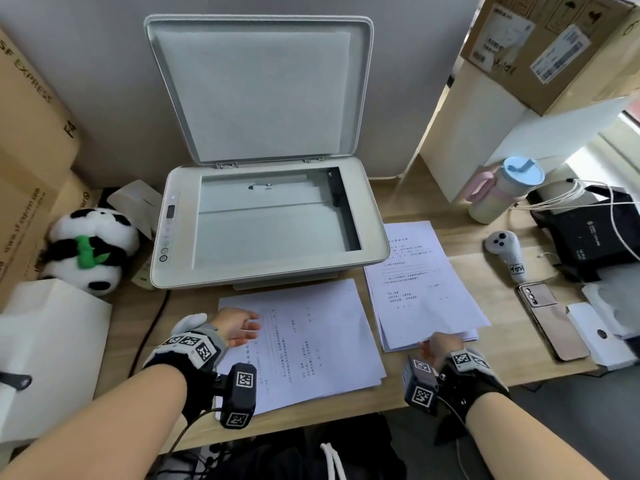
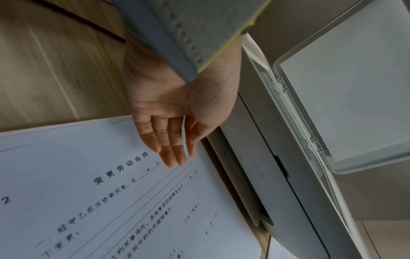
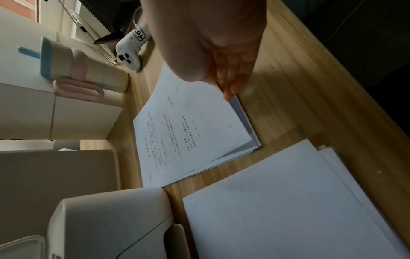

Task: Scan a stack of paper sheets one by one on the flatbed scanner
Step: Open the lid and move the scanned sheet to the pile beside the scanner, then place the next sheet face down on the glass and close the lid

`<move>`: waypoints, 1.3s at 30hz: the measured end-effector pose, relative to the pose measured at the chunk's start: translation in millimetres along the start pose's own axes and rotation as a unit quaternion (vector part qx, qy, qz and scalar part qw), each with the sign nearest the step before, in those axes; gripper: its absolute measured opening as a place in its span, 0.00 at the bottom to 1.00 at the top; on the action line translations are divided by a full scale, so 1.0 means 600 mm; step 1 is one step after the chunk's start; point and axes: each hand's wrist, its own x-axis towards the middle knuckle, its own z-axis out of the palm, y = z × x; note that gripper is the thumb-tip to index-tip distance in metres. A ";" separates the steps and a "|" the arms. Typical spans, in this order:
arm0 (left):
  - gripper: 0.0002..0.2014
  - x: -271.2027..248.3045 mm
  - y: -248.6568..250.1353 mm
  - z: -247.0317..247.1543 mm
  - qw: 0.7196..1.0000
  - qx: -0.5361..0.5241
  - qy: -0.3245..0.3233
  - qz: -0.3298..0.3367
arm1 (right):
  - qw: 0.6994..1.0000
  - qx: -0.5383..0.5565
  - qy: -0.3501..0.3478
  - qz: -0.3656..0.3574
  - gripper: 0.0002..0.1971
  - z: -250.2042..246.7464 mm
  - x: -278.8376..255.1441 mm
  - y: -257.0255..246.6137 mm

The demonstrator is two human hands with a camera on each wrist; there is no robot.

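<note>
The flatbed scanner [image 1: 375, 237] stands at the back of the desk with its lid [image 1: 259, 88] raised and its glass bare. In front of it lies a stack of printed sheets [image 1: 311, 341], also seen in the left wrist view [image 2: 88, 192]. My left hand [image 1: 254, 323] hovers over its left part, fingers straight and together [image 2: 175, 161], holding nothing. To the right lies a second printed stack [image 1: 415, 282], slightly fanned [image 3: 188, 131]. My right hand [image 1: 434, 342] reaches its near edge, where straight fingertips [image 3: 228, 96] touch the sheets' edge with the thumb above the top sheet.
A panda plush [image 1: 90, 251] and cardboard boxes [image 1: 27, 140] crowd the left. On the right are a pastel bottle [image 1: 502, 192], a white controller [image 1: 504, 247], a phone [image 1: 554, 323], white cables [image 1: 588, 199] and a black box [image 1: 588, 233].
</note>
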 end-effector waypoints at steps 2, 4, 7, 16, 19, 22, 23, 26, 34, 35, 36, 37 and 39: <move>0.09 0.002 -0.004 -0.001 1.000 -0.004 0.005 0.004 | 0.999 0.020 -0.033 0.035 0.17 0.001 0.007 0.009; 0.10 0.004 -0.006 -0.002 1.000 -0.009 0.013 0.006 | 0.990 0.104 -0.075 0.055 0.17 -0.003 0.000 -0.001; 0.12 0.007 -0.009 -0.012 0.999 -0.020 0.035 0.013 | 0.985 0.158 -0.066 0.039 0.14 0.007 -0.007 -0.009; 0.15 0.016 -0.028 -0.053 0.989 -0.077 0.125 0.028 | 0.986 0.134 -0.093 -0.030 0.11 0.072 -0.046 -0.105; 0.11 0.010 -0.035 -0.071 0.990 -0.071 0.119 0.011 | 0.991 0.041 -0.091 -0.086 0.17 0.089 -0.061 -0.122; 0.12 0.014 -0.044 -0.081 0.991 -0.070 0.111 0.001 | 0.990 -0.039 -0.071 -0.117 0.18 0.099 -0.074 -0.138; 0.16 0.015 -0.047 -0.083 0.992 -0.070 0.105 -0.001 | 0.991 -0.031 -0.059 -0.114 0.17 0.100 -0.079 -0.142; 0.18 0.016 -0.056 -0.076 0.991 -0.103 0.081 -0.004 | 0.984 -0.107 -0.062 -0.132 0.17 0.099 -0.096 -0.151; 0.10 0.022 -0.065 -0.058 0.989 -0.109 0.084 -0.056 | 0.989 -0.043 -0.057 -0.132 0.08 0.104 -0.091 -0.147; 0.10 0.024 -0.064 -0.059 0.989 -0.107 0.084 -0.058 | 0.987 -0.050 -0.043 -0.150 0.07 0.105 -0.083 -0.143; 0.11 0.027 -0.065 -0.059 0.989 -0.110 0.084 -0.058 | 0.986 -0.033 -0.037 -0.162 0.09 0.107 -0.075 -0.141; 0.13 0.026 -0.064 -0.058 0.989 -0.110 0.085 -0.056 | 0.985 -0.017 -0.047 -0.167 0.12 0.106 -0.075 -0.142; 0.17 0.019 -0.061 -0.057 0.989 -0.110 0.087 -0.048 | 0.979 0.026 -0.091 -0.180 0.13 0.109 -0.075 -0.141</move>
